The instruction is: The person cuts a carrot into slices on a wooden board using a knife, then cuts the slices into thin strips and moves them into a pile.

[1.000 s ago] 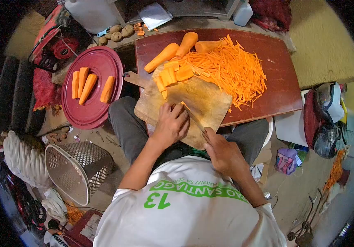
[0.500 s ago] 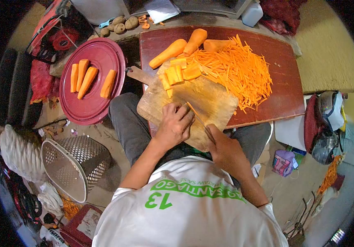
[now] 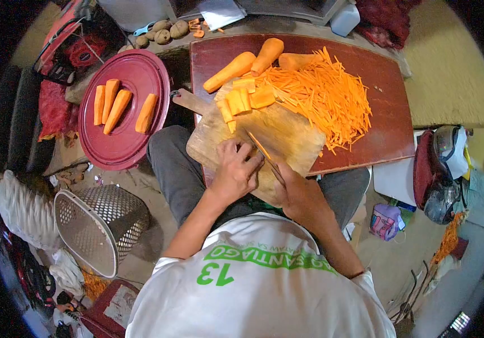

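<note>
My right hand (image 3: 299, 194) is wrapped round the handle of a knife (image 3: 265, 153), whose blade points up and left over the wooden cutting board (image 3: 292, 135). A thin orange strip of carrot shows along the blade. My left hand (image 3: 236, 169) rests on the board left of the knife, fingers bent and pressed together; what lies under them is hidden. Cut carrot slabs (image 3: 237, 103) sit at the board's upper left. Behind the board is a heap of carrot strips (image 3: 332, 101), with whole peeled carrots (image 3: 230, 72) beside it.
The red table (image 3: 388, 118) carries the board's far part. At left, a round red lid (image 3: 123, 73) holds several carrot pieces (image 3: 118, 111). Below it a perforated basket (image 3: 129, 217) lies tilted. Potatoes (image 3: 162, 36) lie at the back, and a purple package (image 3: 385, 221) at right.
The knife and my right hand have shifted slightly up and left, the blade tip now farther from my left fingers. My left hand has moved slightly left.
</note>
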### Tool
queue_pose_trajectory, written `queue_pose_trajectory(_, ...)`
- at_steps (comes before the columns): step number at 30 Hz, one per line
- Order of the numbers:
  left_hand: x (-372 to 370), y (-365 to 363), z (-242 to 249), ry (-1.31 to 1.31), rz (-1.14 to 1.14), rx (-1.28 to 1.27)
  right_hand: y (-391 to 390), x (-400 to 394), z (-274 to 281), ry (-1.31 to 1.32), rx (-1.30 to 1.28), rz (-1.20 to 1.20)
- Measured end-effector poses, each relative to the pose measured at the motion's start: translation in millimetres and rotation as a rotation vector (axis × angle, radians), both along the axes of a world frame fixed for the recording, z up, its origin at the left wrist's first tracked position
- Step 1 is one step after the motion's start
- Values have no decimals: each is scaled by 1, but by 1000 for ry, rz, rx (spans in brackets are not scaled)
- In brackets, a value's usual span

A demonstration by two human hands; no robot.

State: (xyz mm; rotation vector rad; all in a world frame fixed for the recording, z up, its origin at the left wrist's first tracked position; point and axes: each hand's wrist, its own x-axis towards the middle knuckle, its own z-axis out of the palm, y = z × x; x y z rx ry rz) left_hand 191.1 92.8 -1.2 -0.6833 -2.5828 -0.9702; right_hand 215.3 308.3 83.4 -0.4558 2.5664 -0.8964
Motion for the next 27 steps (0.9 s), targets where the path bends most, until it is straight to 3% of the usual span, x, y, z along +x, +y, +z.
queue_pose_trajectory(3, -3, 0, 3, 14, 18, 5, -2, -10, -2, -19, -13, 13)
queue_pose_trajectory(8, 1, -4, -7, -16, 21, 37, 1, 12, 41, -173, 127, -51)
queue_pose_trajectory(14, 0, -5, -9, -24, -11, 17, -9, -8, -1, -29, -18, 20)
queue_pose_trajectory(20, 1, -8, -2, -1, 6, 59, -5, 9, 52, -243, 147, -56)
queue_pose_trajectory(27, 4, -7, -1, -20, 28, -5, -11, -3, 8, -78, 24, 8)
